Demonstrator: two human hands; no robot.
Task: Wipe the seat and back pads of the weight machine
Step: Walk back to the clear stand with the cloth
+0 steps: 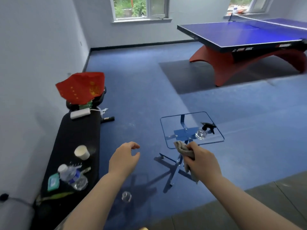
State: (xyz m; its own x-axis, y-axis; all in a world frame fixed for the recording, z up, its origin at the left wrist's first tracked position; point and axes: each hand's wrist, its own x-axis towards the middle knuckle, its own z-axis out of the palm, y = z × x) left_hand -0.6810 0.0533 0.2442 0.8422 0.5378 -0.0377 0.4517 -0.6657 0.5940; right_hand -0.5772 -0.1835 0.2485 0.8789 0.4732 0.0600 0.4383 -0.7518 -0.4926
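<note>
A black padded weight bench (78, 133) runs along the left wall, its pad cluttered with small items. My right hand (201, 161) is closed around a grey cloth (184, 151), held over the front edge of a small glass-topped side table (169, 127). A clear spray bottle (204, 131) with a black trigger head stands on that glass top, just beyond my right hand. My left hand (123, 159) hovers empty with loosely curled fingers between the bench and the side table, above the blue floor.
On the bench lie a paper cup (82, 152), a water bottle (69, 175), a green wipes pack (53, 181), a white box (80, 113) and red flags (81, 87). A clear cup (126, 196) sits on the floor. A blue table-tennis table (240, 35) stands far right.
</note>
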